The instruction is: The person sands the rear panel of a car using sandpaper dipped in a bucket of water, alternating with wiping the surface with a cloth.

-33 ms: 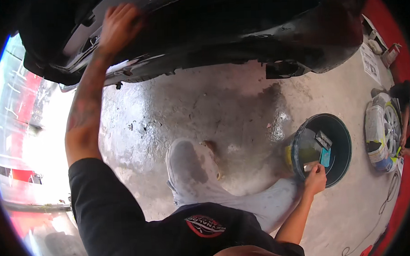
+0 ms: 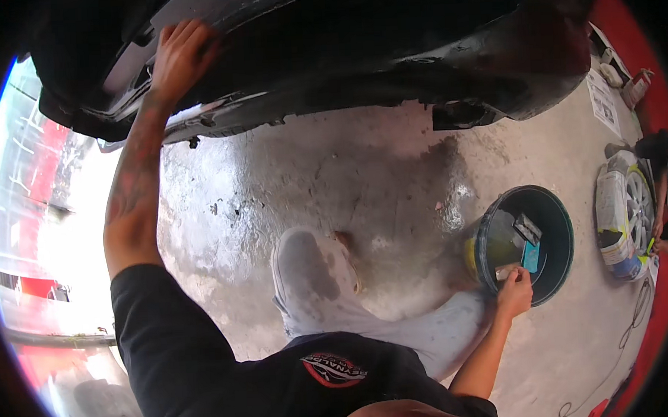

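Note:
My left hand (image 2: 182, 55) lies flat, fingers apart, on the black car body (image 2: 357, 43) that spans the top of the view. My right hand (image 2: 515, 290) reaches down to the near rim of a dark green bucket (image 2: 562, 224) on the floor at the right. Its fingers are closed on a small pale sheet (image 2: 504, 272) at the rim. Inside the bucket lie a turquoise block (image 2: 531, 257) and a dark pad (image 2: 527, 228). A yellow patch (image 2: 470, 251) shows on the bucket's left side.
Wet concrete floor (image 2: 333, 179) lies under the car. My knee in grey trousers (image 2: 314, 276) is bent in the middle. A wheel wrapped in paper (image 2: 625, 211) lies at the right, with another person (image 2: 665, 186) beside it. A cable (image 2: 617, 367) runs at lower right.

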A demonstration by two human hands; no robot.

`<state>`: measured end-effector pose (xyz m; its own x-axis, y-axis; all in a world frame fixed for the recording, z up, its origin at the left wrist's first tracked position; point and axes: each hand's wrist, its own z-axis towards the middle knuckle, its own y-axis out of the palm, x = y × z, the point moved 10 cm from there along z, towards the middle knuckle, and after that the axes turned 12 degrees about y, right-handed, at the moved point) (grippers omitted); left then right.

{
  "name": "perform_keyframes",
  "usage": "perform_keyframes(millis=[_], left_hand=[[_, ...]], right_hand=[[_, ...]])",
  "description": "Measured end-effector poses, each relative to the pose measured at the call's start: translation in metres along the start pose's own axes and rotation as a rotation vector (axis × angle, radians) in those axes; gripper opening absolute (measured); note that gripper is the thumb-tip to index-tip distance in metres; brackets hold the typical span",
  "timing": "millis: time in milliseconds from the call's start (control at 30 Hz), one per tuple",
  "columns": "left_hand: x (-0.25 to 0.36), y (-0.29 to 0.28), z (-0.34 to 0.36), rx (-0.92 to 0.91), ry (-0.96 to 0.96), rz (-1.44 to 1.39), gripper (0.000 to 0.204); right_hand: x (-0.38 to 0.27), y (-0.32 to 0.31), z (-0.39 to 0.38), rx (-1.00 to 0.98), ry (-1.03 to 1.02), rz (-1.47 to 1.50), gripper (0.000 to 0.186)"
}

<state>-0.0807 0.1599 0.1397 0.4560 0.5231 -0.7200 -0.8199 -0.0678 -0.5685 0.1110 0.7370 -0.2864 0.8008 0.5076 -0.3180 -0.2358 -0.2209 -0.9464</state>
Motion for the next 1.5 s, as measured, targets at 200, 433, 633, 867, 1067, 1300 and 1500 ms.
perform_keyframes(millis=[200, 433, 633, 867, 1067, 1300, 1500], left_hand=[[-0.002, 0.018, -0.036, -0.041, 0.01, -0.106, 0.022], [0.037, 0.039, 0.096, 0.156, 0.057, -0.058, 0.028], [0.045, 0.028, 0.111, 0.2, 0.079, -0.097, 0.022], [0.036, 0.032, 0.1, 0.167, 0.057, -0.086, 0.03], [0.037, 0.035, 0.089, 0.095, 0.053, -0.174, 0.012], [-0.015, 0.018, -0.044, -0.072, 0.012, -0.029, 0.019], [-0.056, 0.023, -0.134, -0.199, -0.194, 0.086, 0.016]], right_hand=[[0.001, 0.003, 0.0, 0.011, 0.005, -0.002, 0.025], [0.002, 0.008, 0.001, 0.0, -0.058, 0.073, 0.024], [0.006, 0.003, 0.002, 0.03, -0.012, 0.004, 0.024], [0.001, 0.004, -0.001, 0.015, -0.023, 0.048, 0.024], [0.005, 0.005, -0.001, 0.016, -0.036, 0.02, 0.025], [0.003, 0.002, -0.004, 0.051, -0.065, 0.042, 0.024], [0.001, -0.001, -0.006, 0.077, -0.076, 0.077, 0.023]])
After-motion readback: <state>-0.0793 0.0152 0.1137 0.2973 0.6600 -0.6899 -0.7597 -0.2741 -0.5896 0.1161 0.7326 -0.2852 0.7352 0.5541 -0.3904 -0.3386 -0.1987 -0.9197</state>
